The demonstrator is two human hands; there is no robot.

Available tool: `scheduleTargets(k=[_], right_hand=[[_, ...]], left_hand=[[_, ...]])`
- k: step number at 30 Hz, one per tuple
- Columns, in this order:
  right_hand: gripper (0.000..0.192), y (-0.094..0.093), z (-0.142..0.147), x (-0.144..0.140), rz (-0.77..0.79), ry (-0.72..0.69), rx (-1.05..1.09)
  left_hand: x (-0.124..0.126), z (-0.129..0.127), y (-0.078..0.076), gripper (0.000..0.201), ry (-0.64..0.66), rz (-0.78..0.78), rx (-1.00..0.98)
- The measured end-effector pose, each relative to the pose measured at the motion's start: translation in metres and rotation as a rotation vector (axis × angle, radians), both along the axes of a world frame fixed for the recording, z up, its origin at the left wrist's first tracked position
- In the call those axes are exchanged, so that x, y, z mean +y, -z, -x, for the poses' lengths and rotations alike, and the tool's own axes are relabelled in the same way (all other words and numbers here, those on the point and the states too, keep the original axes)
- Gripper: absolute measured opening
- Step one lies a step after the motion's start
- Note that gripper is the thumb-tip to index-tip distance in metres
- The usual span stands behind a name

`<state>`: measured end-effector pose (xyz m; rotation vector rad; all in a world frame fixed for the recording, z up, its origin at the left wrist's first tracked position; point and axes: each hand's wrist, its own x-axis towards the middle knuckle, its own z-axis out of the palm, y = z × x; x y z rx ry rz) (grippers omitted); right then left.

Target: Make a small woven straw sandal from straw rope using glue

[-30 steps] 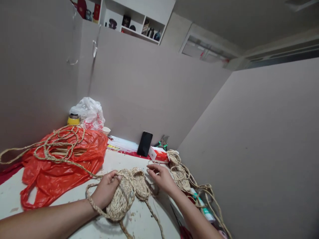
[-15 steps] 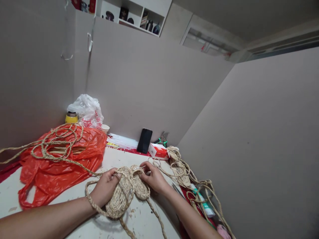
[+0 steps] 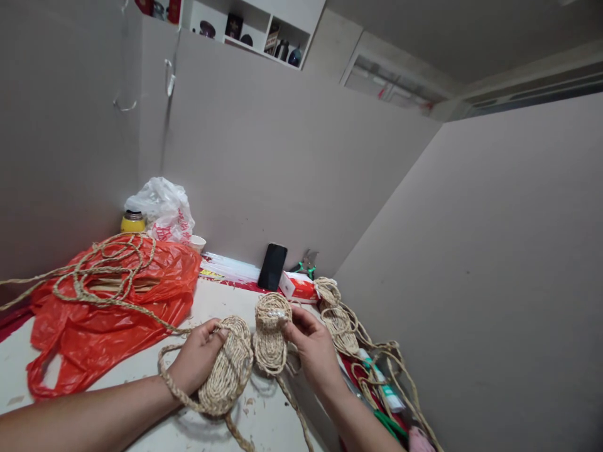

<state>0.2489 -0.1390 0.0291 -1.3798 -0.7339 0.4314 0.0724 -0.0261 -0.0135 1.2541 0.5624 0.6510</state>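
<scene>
My left hand (image 3: 195, 361) rests on a flat oval of coiled braided straw (image 3: 228, 370) lying on the white table (image 3: 117, 383), fingers pressed against its edge. A braided rope (image 3: 94, 282) runs from it around my left wrist and back over an orange plastic bag (image 3: 117, 307). My right hand (image 3: 313, 348) grips a smaller woven straw oval (image 3: 269, 336), tilted up on its edge beside the larger one, with a small white thing at its top rim by my fingertips.
More woven straw pieces and loose braid (image 3: 339, 317) lie at the right table edge. A black phone (image 3: 272, 267) leans on the wall beside a red-white box (image 3: 296, 287) and green-handled pliers (image 3: 306, 265). A white bag (image 3: 162, 210) and yellow jar (image 3: 132, 221) stand back left.
My right hand came back from the red-white box to the smaller straw oval, took hold of it and tipped it upright. My left hand stayed on the larger oval.
</scene>
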Motion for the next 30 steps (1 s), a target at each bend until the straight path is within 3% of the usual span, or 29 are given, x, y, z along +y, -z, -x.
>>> scheduleTargets(k=[8,21,30], right_hand=[[0.041,0.004,0.006,-0.006,-0.083,0.055,0.322],[0.037,0.004,0.029,-0.009,-0.165,0.108,0.419],[0.033,0.04,0.034,0.0,-0.178,0.142,0.509]], left_hand=[[0.002,-0.001,0.003,0.027,-0.015,0.001,0.012],[0.0,0.001,0.0,0.027,-0.009,-0.038,-0.003],[-0.003,0.001,-0.005,0.028,-0.002,-0.021,-0.026]])
